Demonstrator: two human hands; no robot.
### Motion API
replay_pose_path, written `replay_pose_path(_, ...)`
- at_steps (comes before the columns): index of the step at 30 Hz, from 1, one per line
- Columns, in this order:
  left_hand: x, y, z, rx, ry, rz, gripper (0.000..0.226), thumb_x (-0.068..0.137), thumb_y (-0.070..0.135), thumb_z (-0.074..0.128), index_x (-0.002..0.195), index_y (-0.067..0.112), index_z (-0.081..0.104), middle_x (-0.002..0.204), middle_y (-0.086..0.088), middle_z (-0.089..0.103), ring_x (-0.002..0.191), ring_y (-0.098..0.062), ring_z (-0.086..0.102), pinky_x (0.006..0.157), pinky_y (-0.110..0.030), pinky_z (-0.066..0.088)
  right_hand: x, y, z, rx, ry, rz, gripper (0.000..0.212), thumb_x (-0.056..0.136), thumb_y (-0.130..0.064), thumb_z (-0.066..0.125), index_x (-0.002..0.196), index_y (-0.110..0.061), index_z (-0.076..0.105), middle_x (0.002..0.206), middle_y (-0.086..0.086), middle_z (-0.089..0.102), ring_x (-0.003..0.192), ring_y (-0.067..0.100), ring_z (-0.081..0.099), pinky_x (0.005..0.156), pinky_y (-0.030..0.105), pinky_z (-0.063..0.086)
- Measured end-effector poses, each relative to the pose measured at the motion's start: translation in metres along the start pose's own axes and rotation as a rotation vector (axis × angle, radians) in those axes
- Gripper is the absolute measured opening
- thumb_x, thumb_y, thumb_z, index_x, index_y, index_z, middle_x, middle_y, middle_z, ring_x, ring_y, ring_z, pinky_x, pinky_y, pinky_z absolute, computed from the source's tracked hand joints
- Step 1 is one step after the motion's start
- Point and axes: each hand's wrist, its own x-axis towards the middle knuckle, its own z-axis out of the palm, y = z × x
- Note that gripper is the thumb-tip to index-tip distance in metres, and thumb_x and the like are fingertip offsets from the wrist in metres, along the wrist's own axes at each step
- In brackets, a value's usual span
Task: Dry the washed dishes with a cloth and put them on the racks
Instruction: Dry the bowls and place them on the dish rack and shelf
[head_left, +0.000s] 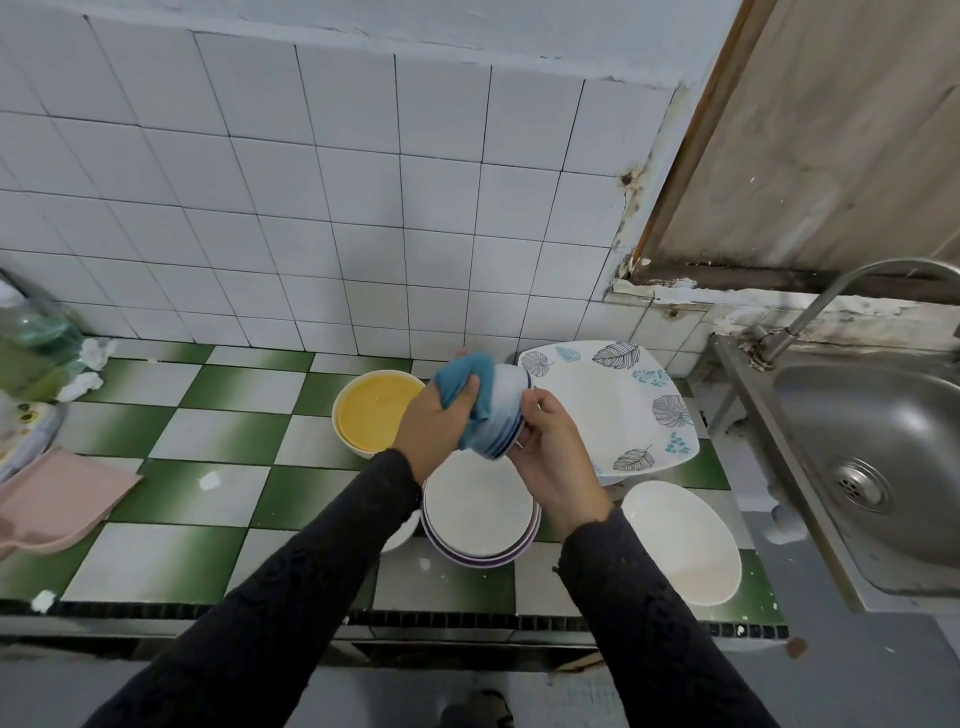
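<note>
Above the counter I hold a small white bowl with a blue rim (503, 415), tipped on its side. My left hand (441, 426) grips a blue cloth (467, 382) and presses it against the bowl's outside. My right hand (553, 447) grips the bowl at its rim. Beneath my hands stands a stack of white bowls with purple edges (480, 512). A yellow bowl (374, 410) sits to the left of my hands. A large leaf-patterned plate (613, 400) and a white oval dish (680, 540) lie to the right.
A green-and-white tiled counter (218, 436) runs along a white tiled wall. A steel sink (872, 467) with a tap (831, 301) is at the right. A pink board (57, 493) and a green bottle (36, 343) sit at the left edge.
</note>
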Motion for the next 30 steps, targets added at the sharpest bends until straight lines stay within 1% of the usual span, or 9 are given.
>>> replay_pose_path(5, -0.020, 0.002, 0.008, 0.126, 0.031, 0.108, 0.042, 0.099, 0.035, 0.054, 0.137, 0.019, 0.051, 0.111, 0.000, 0.063, 0.090, -0.010, 0.062, 0.065, -0.015, 0.051, 0.007, 0.003, -0.001, 0.107, 0.080, 0.010, 0.021, 0.108, -0.014, 0.041, 0.092, -0.010, 0.054, 0.099, 0.015, 0.063, 0.088, 0.025, 0.064, 0.090, 0.045, 0.053)
replay_pose_path(7, -0.024, -0.001, 0.008, 0.194, -0.028, 0.276, 0.045, 0.099, 0.026, 0.056, 0.143, 0.022, 0.045, 0.132, 0.005, 0.056, 0.115, -0.005, 0.056, 0.090, -0.013, 0.050, 0.007, 0.004, -0.002, 0.103, 0.076, 0.018, 0.020, 0.108, -0.013, 0.042, 0.093, -0.009, 0.056, 0.100, 0.016, 0.063, 0.088, 0.025, 0.064, 0.087, 0.041, 0.054)
replay_pose_path(9, -0.023, -0.004, 0.009, 0.382, -0.135, 0.455, 0.053, 0.097, 0.022, 0.058, 0.148, 0.023, 0.040, 0.149, 0.008, 0.044, 0.138, -0.002, 0.036, 0.113, -0.016, 0.031, 0.007, 0.004, 0.001, 0.049, 0.065, 0.025, 0.020, 0.107, -0.010, 0.042, 0.098, -0.009, 0.061, 0.100, 0.016, 0.066, 0.091, 0.025, 0.065, 0.087, 0.039, 0.054)
replay_pose_path(11, -0.018, -0.004, 0.010, 0.470, -0.191, 0.510, 0.054, 0.094, 0.029, 0.057, 0.146, 0.022, 0.044, 0.149, 0.008, 0.045, 0.140, -0.003, 0.033, 0.116, -0.019, 0.025, 0.008, 0.005, 0.004, -0.035, 0.054, 0.044, 0.024, 0.105, -0.009, 0.043, 0.108, -0.011, 0.067, 0.106, 0.015, 0.072, 0.100, 0.027, 0.069, 0.091, 0.041, 0.056)
replay_pose_path(13, -0.009, 0.003, 0.007, 0.386, -0.182, 0.402, 0.046, 0.093, 0.036, 0.056, 0.136, 0.022, 0.055, 0.135, 0.007, 0.058, 0.126, -0.004, 0.049, 0.108, -0.018, 0.038, 0.010, 0.006, 0.002, -0.188, 0.036, 0.048, 0.025, 0.105, -0.008, 0.045, 0.111, -0.012, 0.069, 0.111, 0.018, 0.072, 0.104, 0.029, 0.069, 0.085, 0.039, 0.059)
replay_pose_path(17, 0.010, 0.019, -0.007, 0.012, -0.153, -0.069, 0.025, 0.098, 0.031, 0.059, 0.115, 0.014, 0.066, 0.106, -0.006, 0.070, 0.101, -0.025, 0.065, 0.085, -0.031, 0.053, 0.012, 0.003, -0.008, -0.387, -0.012, -0.002, 0.022, 0.104, -0.012, 0.050, 0.096, -0.010, 0.071, 0.101, 0.019, 0.069, 0.097, 0.029, 0.061, 0.085, 0.041, 0.052)
replay_pose_path(21, 0.005, 0.024, -0.016, -0.342, -0.137, -0.239, 0.020, 0.102, 0.028, 0.049, 0.102, 0.018, 0.065, 0.089, -0.003, 0.069, 0.079, -0.013, 0.066, 0.070, -0.027, 0.053, 0.010, -0.002, -0.014, 0.000, 0.020, 0.017, 0.023, 0.103, -0.007, 0.047, 0.103, -0.006, 0.070, 0.094, 0.006, 0.073, 0.093, 0.020, 0.065, 0.088, 0.036, 0.051)
replay_pose_path(25, -0.003, 0.010, -0.007, -0.480, 0.049, -0.225, 0.019, 0.103, 0.029, 0.047, 0.108, 0.021, 0.064, 0.100, -0.003, 0.069, 0.090, -0.017, 0.064, 0.067, -0.028, 0.055, 0.009, 0.003, -0.012, 0.403, 0.101, 0.103, 0.024, 0.106, -0.017, 0.046, 0.122, -0.008, 0.061, 0.092, 0.007, 0.078, 0.100, 0.024, 0.065, 0.081, 0.041, 0.052)
replay_pose_path(30, -0.024, -0.012, 0.019, -0.225, 0.119, 0.091, 0.046, 0.096, 0.043, 0.054, 0.139, 0.027, 0.044, 0.137, 0.010, 0.051, 0.127, -0.009, 0.050, 0.097, -0.024, 0.051, 0.009, 0.008, 0.003, 0.594, 0.160, 0.074, 0.028, 0.105, -0.018, 0.047, 0.125, -0.002, 0.058, 0.111, 0.015, 0.071, 0.106, 0.027, 0.065, 0.092, 0.046, 0.056)
